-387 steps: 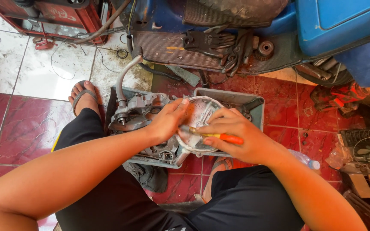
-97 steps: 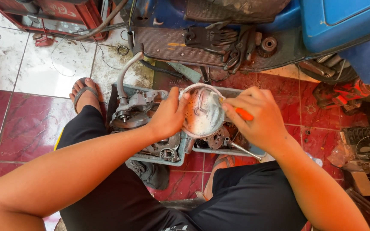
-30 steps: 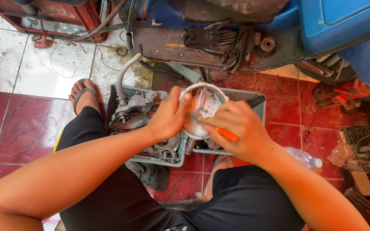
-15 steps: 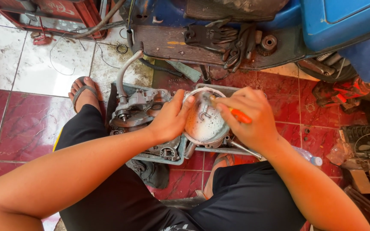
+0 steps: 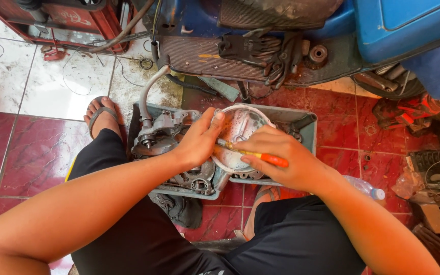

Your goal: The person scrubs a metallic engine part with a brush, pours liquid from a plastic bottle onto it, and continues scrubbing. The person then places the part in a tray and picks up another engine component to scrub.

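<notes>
Your left hand (image 5: 197,145) grips the round grey metal cover (image 5: 238,137) steady — right hand (image 5: 281,160) pinches the orange-handled brush (image 5: 253,154) against it.

Two hands (image 5: 199,142), one brush (image 5: 253,154), one tray (image 5: 306,125) (perhaps two)

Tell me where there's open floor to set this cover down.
Bare tile lies left of the sandalled foot, white above, red below. Crowded: the grey tray under the round cover, and the parts pile at right.

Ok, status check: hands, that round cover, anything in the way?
Left hand gripping round metal cover by its rim. Right hand holding orange-handled tool across cover. Engine part alongside in grey tray; nothing blocking.
</notes>
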